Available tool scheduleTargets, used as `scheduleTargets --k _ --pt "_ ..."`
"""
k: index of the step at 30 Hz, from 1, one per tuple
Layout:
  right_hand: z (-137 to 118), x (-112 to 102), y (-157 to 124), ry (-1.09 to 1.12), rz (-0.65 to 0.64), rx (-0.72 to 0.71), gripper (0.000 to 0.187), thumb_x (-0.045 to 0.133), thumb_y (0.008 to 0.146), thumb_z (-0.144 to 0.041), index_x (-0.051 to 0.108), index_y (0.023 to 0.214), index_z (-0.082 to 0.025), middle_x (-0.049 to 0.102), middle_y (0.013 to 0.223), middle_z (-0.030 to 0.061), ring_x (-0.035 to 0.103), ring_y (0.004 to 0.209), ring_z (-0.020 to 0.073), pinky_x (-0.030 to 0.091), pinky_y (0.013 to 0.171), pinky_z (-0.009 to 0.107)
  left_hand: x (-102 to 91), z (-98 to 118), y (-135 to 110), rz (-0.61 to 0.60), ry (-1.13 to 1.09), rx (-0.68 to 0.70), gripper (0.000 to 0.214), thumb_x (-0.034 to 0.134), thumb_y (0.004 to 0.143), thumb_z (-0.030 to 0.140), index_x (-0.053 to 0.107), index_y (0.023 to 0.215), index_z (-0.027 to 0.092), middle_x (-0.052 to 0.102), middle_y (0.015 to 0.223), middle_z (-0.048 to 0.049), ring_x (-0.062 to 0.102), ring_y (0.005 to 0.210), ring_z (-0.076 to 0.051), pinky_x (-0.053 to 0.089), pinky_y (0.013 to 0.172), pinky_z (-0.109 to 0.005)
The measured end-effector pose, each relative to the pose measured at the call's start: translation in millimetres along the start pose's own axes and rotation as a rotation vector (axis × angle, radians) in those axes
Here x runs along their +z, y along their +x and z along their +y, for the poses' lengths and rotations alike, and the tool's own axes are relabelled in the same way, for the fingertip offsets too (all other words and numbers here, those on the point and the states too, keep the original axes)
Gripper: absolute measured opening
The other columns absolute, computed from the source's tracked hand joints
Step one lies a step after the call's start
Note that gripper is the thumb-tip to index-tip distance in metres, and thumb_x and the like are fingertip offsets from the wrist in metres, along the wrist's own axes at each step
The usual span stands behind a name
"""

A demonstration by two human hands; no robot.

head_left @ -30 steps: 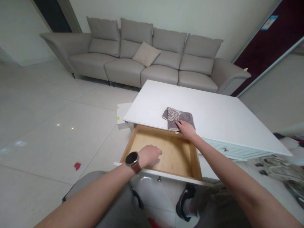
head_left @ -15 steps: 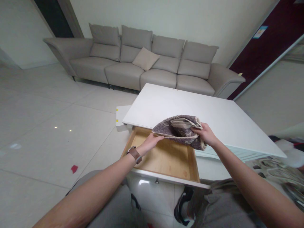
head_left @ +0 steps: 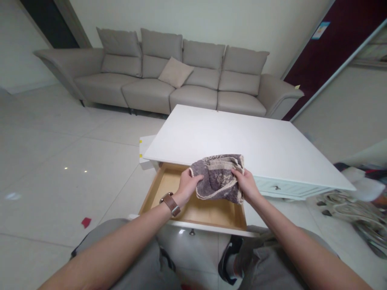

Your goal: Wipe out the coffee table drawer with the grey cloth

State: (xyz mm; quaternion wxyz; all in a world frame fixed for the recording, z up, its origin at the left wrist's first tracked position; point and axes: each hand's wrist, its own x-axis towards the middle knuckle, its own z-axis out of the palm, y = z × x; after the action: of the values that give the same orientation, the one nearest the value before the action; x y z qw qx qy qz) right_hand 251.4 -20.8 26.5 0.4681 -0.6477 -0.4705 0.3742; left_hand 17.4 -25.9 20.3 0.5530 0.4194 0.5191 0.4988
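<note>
A folded towel (head_left: 219, 179), purple-grey with a pale pattern and light edges, is held between my two hands over a pulled-out drawer. My left hand (head_left: 188, 184) grips its left end, thumb on top, with a brown-strapped watch on the wrist. At the right end, my right hand (head_left: 245, 183) pinches the towel by its stacked folds. Below lies the wooden drawer (head_left: 208, 215) with a white front and a small knob (head_left: 192, 232); the towel and my hands cover part of its inside. The drawer belongs to a white low table (head_left: 242, 137).
A grey sofa (head_left: 148, 90) with a beige cushion (head_left: 175, 72) stands behind the table. A white box (head_left: 145, 147) is by the table's left side. A red scrap (head_left: 86, 222) lies on the tiled floor at left. Rolled fabric (head_left: 347, 209) sits at right.
The towel has come lower and nearer, and its left end has folded in to make a more compact bundle. My left hand now grips it more fully. The view has shifted slightly.
</note>
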Motion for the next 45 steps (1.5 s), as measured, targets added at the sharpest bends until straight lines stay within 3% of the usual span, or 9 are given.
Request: scheduleTargets --k 7,15,20,24,28,30,35,41,45 --pt "3.7 41.9 -37.8 -0.032 -0.199 -0.197 0.04 0.06 0.088 -0.048 0.068 0.119 -0.023 0.073 0.119 0.0062 0.064 0.112 0.0273 0.047 0.103 0.043 25.7 7.0 -25.2 -0.166 0.133 0.073 0.022 0.072 0.078 0.023 0.07 0.097 0.014 0.077 0.102 -0.009 0.071 0.095 -0.022 0.055 0.089 -0.035" --pt "8.8 50.9 -54.3 0.425 -0.416 0.156 0.056 0.067 0.083 -0.062 0.065 0.121 -0.022 0.074 0.113 0.0075 0.067 0.106 0.0279 0.051 0.097 0.043 19.7 7.3 -36.7 -0.44 -0.01 -0.019 0.029 0.059 0.083 0.018 0.07 0.11 0.018 0.076 0.11 -0.005 0.069 0.104 -0.019 0.052 0.101 -0.033" --pt "6.0 47.8 -52.1 0.38 -0.417 0.159 0.053 0.084 0.07 -0.051 0.068 0.11 -0.02 0.076 0.105 0.007 0.069 0.099 0.0268 0.052 0.092 0.041 8.7 16.8 -33.4 -0.527 -0.088 -0.181 0.033 0.061 0.082 0.018 0.067 0.115 0.019 0.075 0.111 -0.0071 0.069 0.108 -0.018 0.053 0.098 -0.032" --pt "3.8 46.9 -46.2 0.355 -0.436 0.14 0.047 0.083 0.072 -0.046 0.071 0.11 -0.02 0.076 0.11 0.0067 0.069 0.101 0.028 0.051 0.095 0.043 -12.0 28.2 -18.1 -0.355 0.067 -0.102 0.022 0.066 0.077 0.018 0.06 0.098 0.017 0.071 0.085 -0.0033 0.069 0.079 -0.015 0.054 0.076 -0.029" --pt "-3.3 42.6 -42.4 0.377 -0.395 0.15 0.049 0.077 0.075 -0.051 0.069 0.115 -0.023 0.076 0.111 0.0077 0.07 0.1 0.03 0.053 0.092 0.046 -38.2 37.7 -2.5 0.025 0.261 0.126 0.057 0.084 0.062 0.022 0.055 0.11 0.019 0.067 0.105 -0.005 0.065 0.095 -0.016 0.053 0.085 -0.031" --pt "-9.3 39.7 -43.0 0.387 -0.428 0.169 0.05 0.072 0.079 -0.054 0.067 0.118 -0.023 0.077 0.109 0.0091 0.071 0.099 0.0308 0.054 0.09 0.047 -44.9 41.5 -2.7 -0.054 0.213 0.035 0.068 0.089 0.06 0.026 0.056 0.118 0.018 0.068 0.114 -0.0088 0.065 0.103 -0.019 0.053 0.09 -0.034" --pt "-11.6 40.7 -39.9 0.364 -0.502 0.24 0.048 0.065 0.084 -0.055 0.065 0.119 -0.022 0.076 0.103 0.0108 0.072 0.097 0.0308 0.056 0.088 0.047 -39.2 40.9 -16.6 -0.495 -0.12 -0.289 0.042 0.079 0.074 0.028 0.069 0.112 0.013 0.076 0.108 -0.0118 0.071 0.1 -0.023 0.055 0.089 -0.035" --pt "1.8 42.8 -32.3 -0.063 -0.156 -0.138 0.054 0.07 0.08 -0.053 0.056 0.124 -0.026 0.066 0.121 0.0114 0.061 0.115 0.03 0.05 0.1 0.05 -31.9 25.4 -13.4 -0.217 -0.046 -0.263 0.029 0.071 0.079 0.027 0.072 0.104 0.012 0.078 0.104 -0.0126 0.073 0.091 -0.023 0.058 0.08 -0.034" --pt "-3.3 46.1 -62.5 -0.133 -0.547 -0.299 0.059 0.075 0.08 -0.045 0.055 0.133 -0.028 0.06 0.136 0.009 0.056 0.126 0.0294 0.046 0.107 0.048 -23.5 9.0 -16.5 -0.164 0.09 -0.169 0.032 0.066 0.084 0.029 0.066 0.112 0.014 0.075 0.11 -0.0125 0.071 0.096 -0.022 0.058 0.079 -0.033"
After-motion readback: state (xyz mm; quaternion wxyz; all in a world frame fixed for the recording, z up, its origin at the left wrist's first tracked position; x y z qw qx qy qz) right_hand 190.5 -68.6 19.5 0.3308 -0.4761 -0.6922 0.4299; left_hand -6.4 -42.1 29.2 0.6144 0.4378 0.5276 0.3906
